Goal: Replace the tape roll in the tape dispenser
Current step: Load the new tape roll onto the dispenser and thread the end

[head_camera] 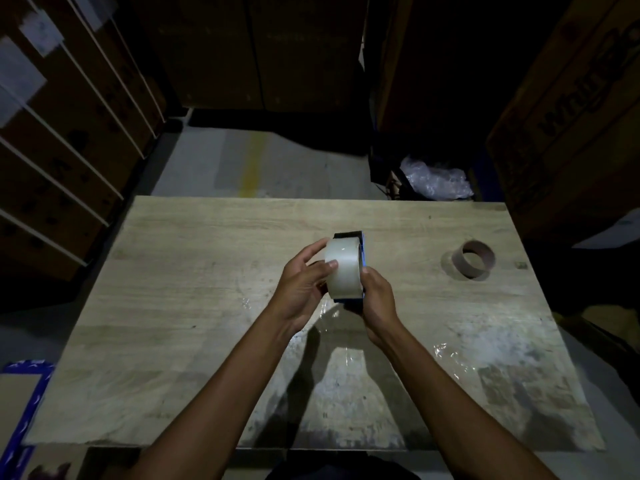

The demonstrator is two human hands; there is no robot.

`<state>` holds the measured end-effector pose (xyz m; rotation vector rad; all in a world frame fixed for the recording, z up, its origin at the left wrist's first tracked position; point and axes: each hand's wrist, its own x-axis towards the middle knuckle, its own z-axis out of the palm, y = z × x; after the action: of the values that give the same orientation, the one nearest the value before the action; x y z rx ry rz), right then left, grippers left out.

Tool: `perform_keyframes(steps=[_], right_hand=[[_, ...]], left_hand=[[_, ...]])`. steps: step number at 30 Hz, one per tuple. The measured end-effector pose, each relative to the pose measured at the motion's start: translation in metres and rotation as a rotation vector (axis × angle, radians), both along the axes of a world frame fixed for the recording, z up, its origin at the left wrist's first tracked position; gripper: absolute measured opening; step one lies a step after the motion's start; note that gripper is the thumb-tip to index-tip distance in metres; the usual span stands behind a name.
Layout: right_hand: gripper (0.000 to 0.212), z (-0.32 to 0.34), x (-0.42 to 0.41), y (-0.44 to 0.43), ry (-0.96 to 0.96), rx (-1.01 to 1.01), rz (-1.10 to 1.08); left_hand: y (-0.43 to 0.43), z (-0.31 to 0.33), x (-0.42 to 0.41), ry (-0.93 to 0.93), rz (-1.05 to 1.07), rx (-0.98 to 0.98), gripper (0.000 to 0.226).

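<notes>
A full roll of clear tape (343,268) sits against a blue and black tape dispenser (360,247), both held above the middle of the wooden table (194,271). My left hand (304,285) grips the roll from the left, thumb on its outer face and fingers behind it. My right hand (375,303) holds the dispenser's lower part from the right. An empty brown cardboard tape core (473,259) lies on the table to the right, apart from both hands.
Stacked cardboard boxes (69,140) stand at the left, and a large printed box (571,109) at the right. A crumpled plastic bag (434,178) lies beyond the table's far edge. Bits of clear tape stick to the table near me.
</notes>
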<state>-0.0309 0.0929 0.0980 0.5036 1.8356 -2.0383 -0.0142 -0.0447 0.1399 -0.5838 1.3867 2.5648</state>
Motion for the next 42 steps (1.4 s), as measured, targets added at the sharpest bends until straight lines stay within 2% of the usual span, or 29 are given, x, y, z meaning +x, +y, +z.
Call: perform_keyframes(steps=[3, 8, 11, 15, 17, 20, 27, 33, 37, 42], right_hand=[[0.03, -0.022, 0.008, 0.003, -0.018, 0.041, 0.009], [0.033, -0.047, 0.017, 0.007, 0.051, 0.327, 0.06], [0.042, -0.031, 0.019, 0.006, 0.222, 0.412, 0.069], [0.046, -0.02, 0.028, 0.003, 0.537, 0.635, 0.413], [0.05, -0.025, 0.033, 0.005, 0.596, 0.734, 0.541], [0.039, -0.031, 0.038, 0.004, 0.633, 0.834, 0.586], [0.013, -0.044, 0.049, -0.008, 0.699, 0.913, 0.464], [0.017, -0.053, 0.056, -0.007, 0.648, 0.975, 0.569], [0.02, -0.056, 0.059, -0.003, 0.744, 1.013, 0.735], [0.018, -0.056, 0.05, -0.006, 0.829, 1.125, 0.796]], left_hand=[[0.004, -0.016, 0.008, -0.047, 0.0, -0.016, 0.045], [0.009, -0.035, 0.014, -0.176, 0.075, -0.119, 0.031], [0.013, -0.045, 0.023, -0.222, 0.089, -0.229, 0.024], [0.015, -0.058, 0.032, -0.269, 0.164, -0.315, 0.02], [0.014, -0.063, 0.035, -0.275, 0.179, -0.322, 0.019], [0.011, -0.069, 0.041, -0.277, 0.171, -0.342, 0.019], [0.005, -0.095, 0.064, -0.244, 0.104, -0.328, 0.026], [-0.005, -0.113, 0.082, -0.185, -0.009, -0.285, 0.044], [-0.015, -0.12, 0.084, -0.202, -0.049, -0.421, 0.038], [-0.026, -0.125, 0.078, -0.122, -0.135, -0.586, 0.028]])
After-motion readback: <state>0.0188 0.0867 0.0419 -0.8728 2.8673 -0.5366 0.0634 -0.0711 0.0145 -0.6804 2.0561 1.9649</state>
